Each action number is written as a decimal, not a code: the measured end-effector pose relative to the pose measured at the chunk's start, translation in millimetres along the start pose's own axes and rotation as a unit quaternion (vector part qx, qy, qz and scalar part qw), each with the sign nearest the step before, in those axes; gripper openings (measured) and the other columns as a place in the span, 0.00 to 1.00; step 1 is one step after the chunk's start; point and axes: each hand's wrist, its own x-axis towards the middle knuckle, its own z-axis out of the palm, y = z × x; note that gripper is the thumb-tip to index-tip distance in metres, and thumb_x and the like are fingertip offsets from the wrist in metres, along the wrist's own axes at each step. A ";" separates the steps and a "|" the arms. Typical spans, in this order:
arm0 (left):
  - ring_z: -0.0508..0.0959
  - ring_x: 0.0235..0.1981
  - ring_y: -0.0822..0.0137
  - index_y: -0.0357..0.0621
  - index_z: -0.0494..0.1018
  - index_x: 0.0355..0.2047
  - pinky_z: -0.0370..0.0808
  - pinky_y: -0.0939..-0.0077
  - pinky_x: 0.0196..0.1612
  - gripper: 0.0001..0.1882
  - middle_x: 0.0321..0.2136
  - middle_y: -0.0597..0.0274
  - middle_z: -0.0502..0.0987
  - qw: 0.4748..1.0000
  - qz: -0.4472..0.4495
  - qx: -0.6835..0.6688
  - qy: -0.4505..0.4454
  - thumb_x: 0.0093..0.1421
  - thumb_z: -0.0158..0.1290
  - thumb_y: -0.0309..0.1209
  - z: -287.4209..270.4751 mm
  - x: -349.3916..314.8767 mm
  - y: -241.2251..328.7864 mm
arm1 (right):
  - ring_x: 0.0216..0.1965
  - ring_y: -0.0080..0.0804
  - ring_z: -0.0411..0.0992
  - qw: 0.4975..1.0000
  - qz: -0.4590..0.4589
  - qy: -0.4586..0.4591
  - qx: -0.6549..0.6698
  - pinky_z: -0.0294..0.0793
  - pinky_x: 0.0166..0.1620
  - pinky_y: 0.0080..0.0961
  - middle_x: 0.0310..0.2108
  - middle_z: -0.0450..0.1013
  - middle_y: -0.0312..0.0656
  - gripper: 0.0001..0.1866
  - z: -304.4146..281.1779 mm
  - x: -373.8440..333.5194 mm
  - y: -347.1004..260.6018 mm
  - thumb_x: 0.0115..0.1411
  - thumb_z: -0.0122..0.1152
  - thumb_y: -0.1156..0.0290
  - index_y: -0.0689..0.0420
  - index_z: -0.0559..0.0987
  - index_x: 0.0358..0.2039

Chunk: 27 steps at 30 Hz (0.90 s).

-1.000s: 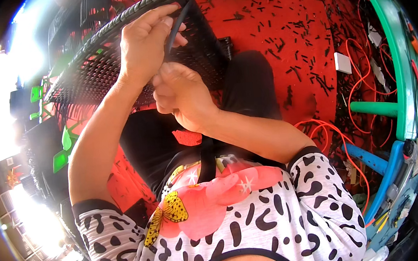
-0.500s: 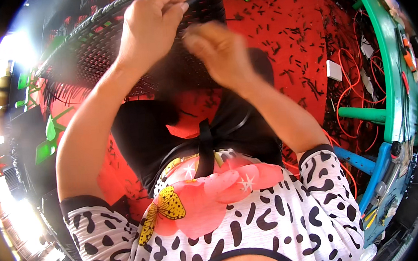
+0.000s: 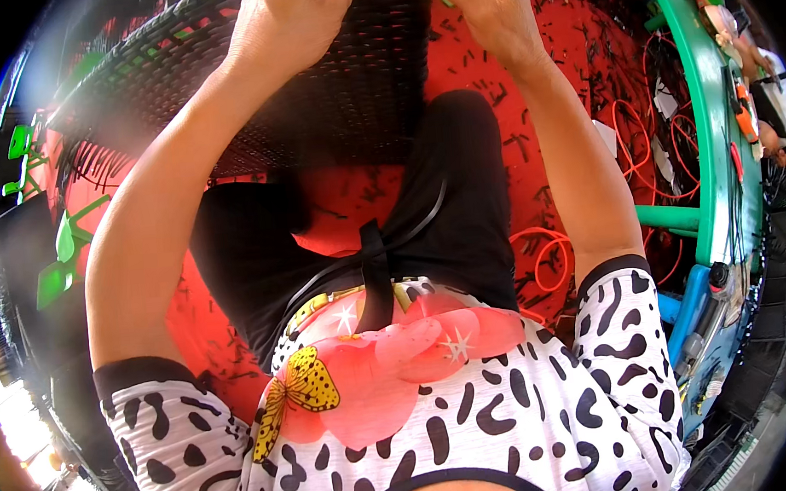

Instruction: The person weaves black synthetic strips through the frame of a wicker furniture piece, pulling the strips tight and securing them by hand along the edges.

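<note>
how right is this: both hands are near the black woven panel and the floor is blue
Only the colour is wrong: the head view shows a red floor. The left hand and right hand are indeed near the black woven panel.

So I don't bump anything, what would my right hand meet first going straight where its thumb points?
Probably the black woven panel, just left of the right hand in the picture, though depth is unclear.

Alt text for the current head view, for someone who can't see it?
A bare left hand is in front of a dark woven piece, a bare right hand near its right edge, both cut off by the picture's top. Dark scraps litter the red floor, and a green bench stands at the right.
</note>
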 end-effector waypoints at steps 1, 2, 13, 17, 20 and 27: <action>0.74 0.21 0.53 0.34 0.70 0.20 0.69 0.66 0.25 0.05 0.18 0.49 0.72 1.000 0.008 0.000 0.005 0.47 0.54 0.24 0.8 -0.8 -1.9 | 0.51 0.38 0.65 1.000 0.000 -0.002 -0.001 0.65 0.50 0.32 0.49 0.67 0.48 0.29 0.1 1.4 -2.3 0.56 0.53 0.64 0.66 0.61 0.56; 0.74 0.21 0.53 0.34 0.70 0.20 0.69 0.66 0.25 0.05 0.18 0.49 0.72 1.000 0.016 0.000 0.009 0.46 0.54 0.24 1.4 -1.4 -3.5 | 0.49 0.36 0.66 1.000 0.005 -0.026 0.015 0.66 0.49 0.31 0.47 0.68 0.48 0.30 -0.5 3.6 -6.2 0.56 0.53 0.63 0.66 0.62 0.55; 0.74 0.20 0.53 0.34 0.70 0.19 0.69 0.66 0.24 0.06 0.17 0.49 0.72 0.998 -0.061 -0.013 0.026 0.47 0.55 0.24 8.3 -7.6 0.6 | 0.38 0.39 0.71 0.985 -0.036 0.029 -0.168 0.70 0.41 0.31 0.38 0.70 0.53 0.28 11.8 2.7 -3.7 0.53 0.56 0.63 0.63 0.63 0.52; 0.74 0.20 0.52 0.32 0.72 0.32 0.69 0.65 0.23 0.10 0.17 0.48 0.72 0.995 -0.085 -0.058 -0.006 0.49 0.53 0.24 3.5 -21.5 11.1 | 0.37 0.50 0.72 0.967 -0.066 0.107 -0.221 0.71 0.38 0.38 0.36 0.70 0.57 0.26 21.1 0.1 6.3 0.52 0.55 0.70 0.62 0.62 0.51; 0.69 0.18 0.73 0.37 0.73 0.32 0.67 0.79 0.25 0.08 0.18 0.58 0.72 0.995 -0.090 -0.045 -0.025 0.52 0.54 0.28 6.6 -44.8 11.5 | 0.36 0.49 0.73 0.964 -0.119 0.113 -0.212 0.72 0.36 0.38 0.35 0.70 0.56 0.25 21.0 -0.7 9.1 0.51 0.56 0.72 0.61 0.62 0.50; 0.75 0.24 0.53 0.30 0.69 0.42 0.71 0.69 0.29 0.17 0.24 0.46 0.73 0.957 -0.184 -0.201 -0.101 0.50 0.49 0.22 -5.7 -102.5 62.0 | 0.35 0.47 0.73 0.954 -0.161 0.142 -0.208 0.72 0.35 0.35 0.35 0.71 0.54 0.24 23.8 1.6 20.5 0.52 0.57 0.73 0.61 0.63 0.50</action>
